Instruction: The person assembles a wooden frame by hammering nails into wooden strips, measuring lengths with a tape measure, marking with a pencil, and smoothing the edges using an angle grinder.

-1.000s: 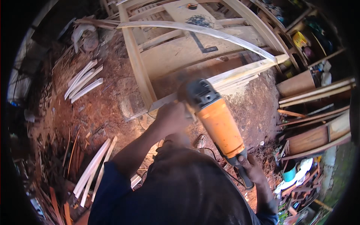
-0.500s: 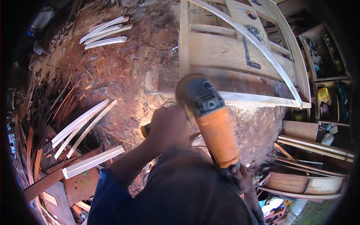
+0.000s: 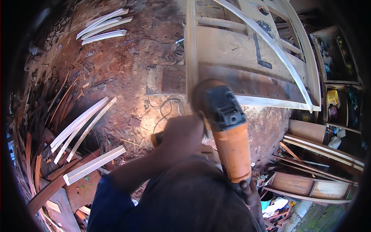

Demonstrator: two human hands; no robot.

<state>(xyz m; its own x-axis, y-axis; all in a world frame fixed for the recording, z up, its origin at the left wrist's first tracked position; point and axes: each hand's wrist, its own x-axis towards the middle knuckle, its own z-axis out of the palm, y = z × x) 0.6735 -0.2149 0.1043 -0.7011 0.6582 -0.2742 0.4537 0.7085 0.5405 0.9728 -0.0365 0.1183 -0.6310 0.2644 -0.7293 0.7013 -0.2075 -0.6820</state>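
Note:
An orange and black angle grinder point(image 3: 232, 150) is held in front of my body, its dark head pointing away from me. My left hand point(image 3: 181, 133) is closed around its side handle, whose dark end point(image 3: 156, 139) sticks out to the left of the fist. At the back end of the tool, my right hand point(image 3: 251, 195) grips the rear; only its thumb and part of the fingers show. The round disc point(image 3: 201, 91) looks blurred and overlaps the near left corner of a pale wooden frame point(image 3: 191, 50). Whether disc and wood touch, I cannot tell.
On the frame's panel rest a dark carpenter's square point(image 3: 259, 54) and a tape measure point(image 3: 264, 10). Pale wood strips point(image 3: 104, 27) lie on the dirt floor, with more strips point(image 3: 79, 125) nearer left. A cable point(image 3: 164, 110) loops beside the frame. Shelves point(image 3: 340, 77) stand right.
The grinder and both hands have shifted slightly to the right and nearer in the picture. The view has tilted a little, so the strips and frame sit slightly differently. Both grips are unchanged.

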